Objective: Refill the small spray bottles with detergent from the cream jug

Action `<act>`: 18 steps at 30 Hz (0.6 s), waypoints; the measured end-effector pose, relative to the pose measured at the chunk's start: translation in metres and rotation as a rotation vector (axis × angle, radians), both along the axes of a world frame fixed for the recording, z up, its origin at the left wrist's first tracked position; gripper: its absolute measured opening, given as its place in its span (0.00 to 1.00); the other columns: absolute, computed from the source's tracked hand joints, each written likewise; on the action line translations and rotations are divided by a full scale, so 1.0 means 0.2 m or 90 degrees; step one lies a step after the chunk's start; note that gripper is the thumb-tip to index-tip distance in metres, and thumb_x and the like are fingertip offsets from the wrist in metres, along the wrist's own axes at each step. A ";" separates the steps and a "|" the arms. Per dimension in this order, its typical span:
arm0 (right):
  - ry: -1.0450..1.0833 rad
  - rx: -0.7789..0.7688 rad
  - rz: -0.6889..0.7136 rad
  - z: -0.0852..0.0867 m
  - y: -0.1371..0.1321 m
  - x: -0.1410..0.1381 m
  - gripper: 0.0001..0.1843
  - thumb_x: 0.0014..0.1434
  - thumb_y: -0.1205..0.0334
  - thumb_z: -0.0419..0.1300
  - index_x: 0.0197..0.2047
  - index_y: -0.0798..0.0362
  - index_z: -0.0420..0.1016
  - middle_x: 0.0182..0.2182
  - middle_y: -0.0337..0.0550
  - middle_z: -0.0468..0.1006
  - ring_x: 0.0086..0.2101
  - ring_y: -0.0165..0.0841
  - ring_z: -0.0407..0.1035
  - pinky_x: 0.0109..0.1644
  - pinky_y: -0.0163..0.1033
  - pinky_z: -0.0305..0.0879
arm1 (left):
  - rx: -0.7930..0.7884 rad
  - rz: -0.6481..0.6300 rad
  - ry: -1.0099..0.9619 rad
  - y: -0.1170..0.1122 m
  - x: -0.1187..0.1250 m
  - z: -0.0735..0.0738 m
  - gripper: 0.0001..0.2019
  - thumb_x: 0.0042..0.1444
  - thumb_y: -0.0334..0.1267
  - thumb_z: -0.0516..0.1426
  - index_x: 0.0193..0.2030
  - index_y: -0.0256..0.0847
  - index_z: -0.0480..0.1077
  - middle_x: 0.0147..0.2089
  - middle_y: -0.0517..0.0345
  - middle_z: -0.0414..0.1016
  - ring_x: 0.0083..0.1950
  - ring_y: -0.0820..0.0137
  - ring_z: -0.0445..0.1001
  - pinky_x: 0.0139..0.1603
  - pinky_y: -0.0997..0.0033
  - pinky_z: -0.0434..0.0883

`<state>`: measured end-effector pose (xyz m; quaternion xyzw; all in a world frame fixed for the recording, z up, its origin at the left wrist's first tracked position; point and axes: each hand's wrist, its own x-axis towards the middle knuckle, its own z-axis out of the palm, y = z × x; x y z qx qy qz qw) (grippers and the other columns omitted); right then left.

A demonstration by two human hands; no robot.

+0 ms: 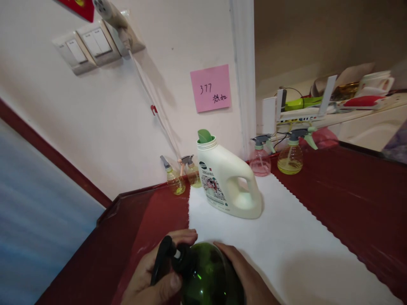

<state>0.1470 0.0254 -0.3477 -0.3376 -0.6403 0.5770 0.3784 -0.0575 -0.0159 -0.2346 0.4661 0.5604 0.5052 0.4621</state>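
Note:
Low in the head view, a round dark green pump bottle [205, 271] lies tilted between my hands, its black top toward the left. My left hand [159, 271] has its thumb and fingers closed around the black collar and pump head [167, 256]. On the other side, my right hand [248, 275] wraps round the body of the bottle. Its lower end runs out of the frame. Beyond them, a pale green detergent jug [229, 182] stands upright on a white sheet [286, 237]. A green leaf-shaped piece [204, 136] sticks up from its uncapped mouth.
Two yellowish spray bottles [175, 180] stand by the wall left of the jug. Behind it to the right are a pink spray bottle [260, 160] and a yellow one [290, 159]. A white router [299, 114] sits beyond. A cable [146, 87] hangs from the wall socket.

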 end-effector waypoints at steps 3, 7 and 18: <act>-0.025 0.010 0.009 0.01 0.00 0.01 0.47 0.49 0.47 0.70 0.69 0.50 0.64 0.66 0.57 0.69 0.65 0.52 0.64 0.69 0.56 0.60 | 0.071 0.053 0.035 0.00 -0.05 0.00 0.24 0.43 0.55 0.72 0.46 0.47 0.83 0.57 0.49 0.80 0.65 0.44 0.71 0.60 0.57 0.75; -0.041 0.001 0.049 0.03 0.01 0.01 0.50 0.46 0.47 0.71 0.70 0.52 0.63 0.66 0.59 0.69 0.64 0.53 0.64 0.69 0.57 0.59 | 0.111 0.143 0.056 0.01 -0.07 0.07 0.21 0.42 0.53 0.73 0.42 0.47 0.84 0.53 0.49 0.83 0.59 0.46 0.76 0.55 0.56 0.79; -0.004 0.009 0.037 -0.05 0.01 -0.01 0.52 0.45 0.46 0.71 0.71 0.49 0.62 0.66 0.57 0.68 0.64 0.53 0.64 0.69 0.57 0.59 | 0.248 0.357 -0.169 0.01 -0.04 0.32 0.18 0.41 0.54 0.73 0.38 0.56 0.79 0.41 0.77 0.83 0.53 0.68 0.77 0.52 0.74 0.81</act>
